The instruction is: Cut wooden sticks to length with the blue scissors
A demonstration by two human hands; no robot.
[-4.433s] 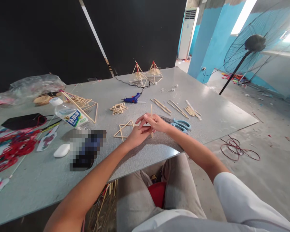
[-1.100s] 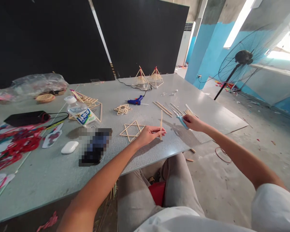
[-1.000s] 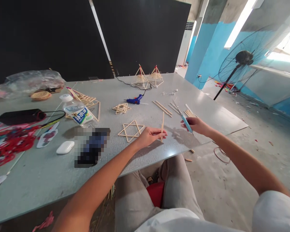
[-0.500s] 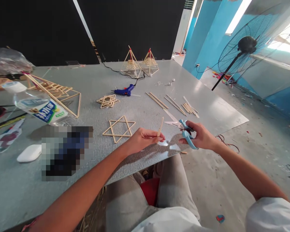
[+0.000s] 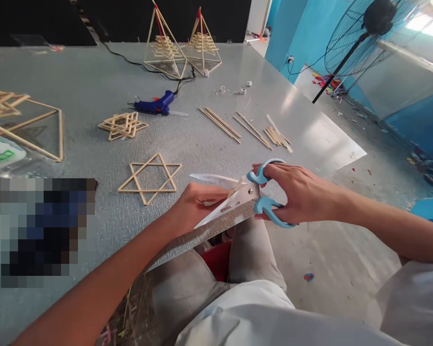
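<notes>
My right hand grips the blue handles of the scissors, whose blades are spread and point left. Between the blades, close to the pivot, lies the end of a small wooden stick. My left hand pinches that stick; its fingertips are partly hidden behind the lower blade. Left of my left hand, a flat six-pointed star of sticks lies on the grey table. A layered stick star sits farther back. Loose long sticks and a bunch of short sticks lie beyond the scissors.
A blue glue gun with a black cord rests behind the stars. Two stick pyramids stand at the back. A larger stick frame and part of a bottle are at the left. The table's front edge runs beneath my hands.
The scissors have moved left to my left hand, and their blades now stand around the stick. The view has shifted, so the table items appear farther left and higher.
</notes>
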